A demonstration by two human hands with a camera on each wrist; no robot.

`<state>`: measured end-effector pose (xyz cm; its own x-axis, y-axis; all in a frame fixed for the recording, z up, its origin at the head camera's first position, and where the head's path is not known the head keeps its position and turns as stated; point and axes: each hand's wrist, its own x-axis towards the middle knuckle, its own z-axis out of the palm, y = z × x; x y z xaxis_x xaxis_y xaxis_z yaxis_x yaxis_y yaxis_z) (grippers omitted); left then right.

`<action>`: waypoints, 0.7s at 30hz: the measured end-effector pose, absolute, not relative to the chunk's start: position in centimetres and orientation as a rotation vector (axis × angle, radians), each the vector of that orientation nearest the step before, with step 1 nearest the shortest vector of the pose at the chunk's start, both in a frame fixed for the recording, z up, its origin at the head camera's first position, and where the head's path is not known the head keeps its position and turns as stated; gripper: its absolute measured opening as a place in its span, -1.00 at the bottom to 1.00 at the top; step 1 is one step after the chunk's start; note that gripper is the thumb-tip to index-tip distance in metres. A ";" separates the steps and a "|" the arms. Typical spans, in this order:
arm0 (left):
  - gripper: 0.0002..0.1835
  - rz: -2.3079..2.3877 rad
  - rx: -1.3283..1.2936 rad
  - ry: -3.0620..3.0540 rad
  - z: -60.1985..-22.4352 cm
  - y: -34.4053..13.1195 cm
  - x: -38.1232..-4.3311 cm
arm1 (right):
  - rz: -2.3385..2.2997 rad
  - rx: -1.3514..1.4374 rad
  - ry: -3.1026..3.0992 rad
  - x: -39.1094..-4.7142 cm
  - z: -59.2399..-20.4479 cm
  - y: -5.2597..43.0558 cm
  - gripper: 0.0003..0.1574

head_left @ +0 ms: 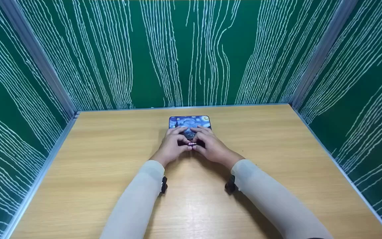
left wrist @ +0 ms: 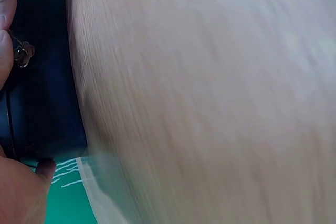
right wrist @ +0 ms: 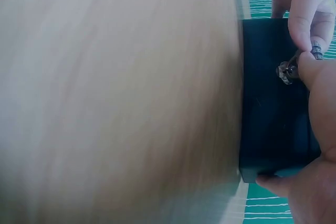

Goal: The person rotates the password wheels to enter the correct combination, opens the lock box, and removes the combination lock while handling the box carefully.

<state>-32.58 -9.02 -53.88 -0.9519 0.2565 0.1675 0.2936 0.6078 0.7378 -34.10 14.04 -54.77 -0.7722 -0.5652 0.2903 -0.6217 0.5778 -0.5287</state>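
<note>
A box (head_left: 190, 121) with a blue swirling night-sky picture on its lid sits toward the back of the table. Its dark front (right wrist: 268, 103) carries a metal clasp (right wrist: 284, 73), from which a small combination padlock (right wrist: 316, 50) with ridged dials hangs. My left hand (head_left: 172, 145) pinches one end of the padlock between thumb and index finger, its other fingers lying along the box's left side and lid. From the right, my right hand (head_left: 213, 146) pinches the other end, with its remaining fingers at the box's right side. Fingertips cover much of the padlock.
The wooden table (head_left: 104, 159) stretches around the box on all sides. Green panels (head_left: 191, 53) with wavy white lines stand behind it and at both sides, joined by grey metal posts (head_left: 38, 56). Dark wrist devices (head_left: 230, 185) sit at the sleeve cuffs.
</note>
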 end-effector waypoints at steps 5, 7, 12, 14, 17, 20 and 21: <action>-0.90 -1.278 -0.466 -2.781 -53.9 -9.0 -32.6 | 0.967 1.014 -2.710 -34.2 -54.9 14.0 -0.88; -0.89 -1.275 -0.464 -2.784 -53.9 -9.0 -32.6 | 0.969 1.007 -2.714 -34.2 -54.8 14.0 -0.88; -0.89 -1.273 -0.460 -2.791 -53.9 -9.0 -32.7 | 0.970 1.003 -2.714 -34.0 -54.7 14.0 -0.86; -0.89 -1.274 -0.456 -2.797 -54.0 -9.1 -32.7 | 0.970 1.008 -2.706 -34.0 -54.7 13.9 -0.86; -0.90 -1.273 -0.452 -2.805 -54.1 -9.1 -32.8 | 0.969 1.011 -2.701 -34.0 -54.7 13.9 -0.85; -0.91 -1.280 -0.455 -2.801 -54.2 -9.2 -32.8 | 0.975 1.016 -2.689 -34.0 -54.7 13.9 -0.84; -0.91 -1.281 -0.456 -2.802 -54.2 -9.2 -32.8 | 0.978 1.013 -2.691 -34.0 -54.7 13.9 -0.84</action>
<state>-32.76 -9.19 -54.17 -0.9567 0.2521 0.1452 0.2748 0.6188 0.7359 -33.97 13.89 -54.73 -0.7727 -0.5560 0.3063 -0.6229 0.5714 -0.5343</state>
